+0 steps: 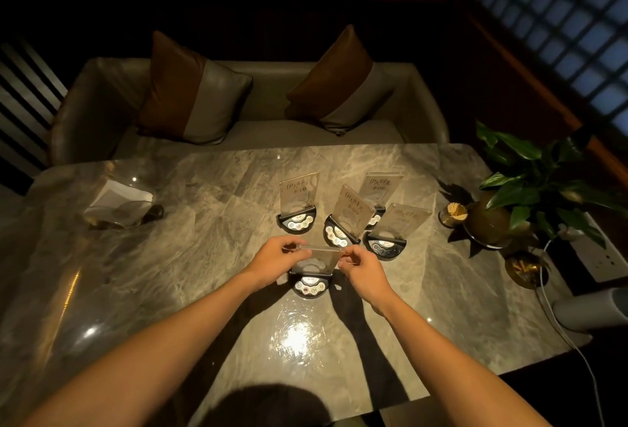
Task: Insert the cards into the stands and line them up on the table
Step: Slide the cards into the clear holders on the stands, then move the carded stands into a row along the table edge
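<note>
Both hands pinch the top edge of a clear acrylic card point(317, 256): left hand point(275, 258) at 9 o'clock, right hand point(362, 267) at 3. Card stands in black half-round stand point(310, 285), marble table point(170, 256) centre. Four filled stands point(339, 234) cluster at 12–1 o'clock.

cards point(299, 193) | print seen mirrored, blurry | illegible | no other txt

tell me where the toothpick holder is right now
In the head view, the toothpick holder stands at the table's right side, just left of the potted plant.
</note>
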